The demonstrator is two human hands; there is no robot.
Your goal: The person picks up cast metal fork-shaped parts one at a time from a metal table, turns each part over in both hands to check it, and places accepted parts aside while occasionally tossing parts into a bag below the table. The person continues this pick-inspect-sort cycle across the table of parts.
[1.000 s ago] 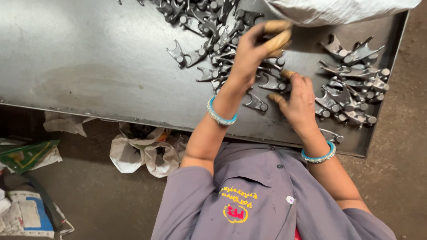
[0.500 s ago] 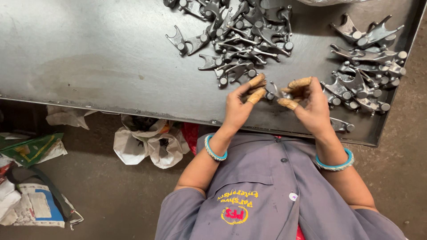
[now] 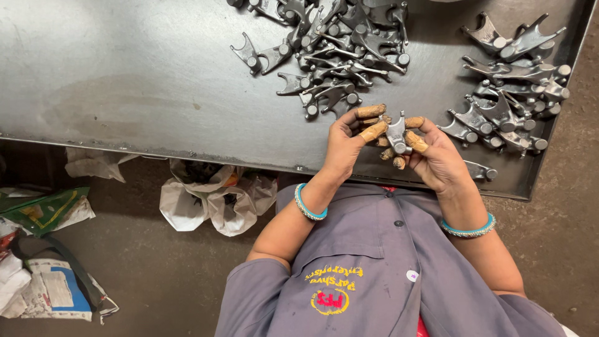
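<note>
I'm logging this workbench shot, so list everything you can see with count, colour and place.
Held metal part: one, grey, forked, between both hands over the table's near edge.
Centre pile of metal parts: too many to count, grey, far middle of the table.
Right pile of metal parts: too many to count, grey, right end of the table.
Metal table: one, grey sheet top.
Plastic bags: a few, white, on the floor under the table edge.
Packets and paper: several, green, white and blue, floor at left.
Bangles: two, turquoise, one per wrist.
Shirt: one, grey.
Left hand: holds the part, tan finger caps.
Right hand: holds the part, tan finger caps.
</note>
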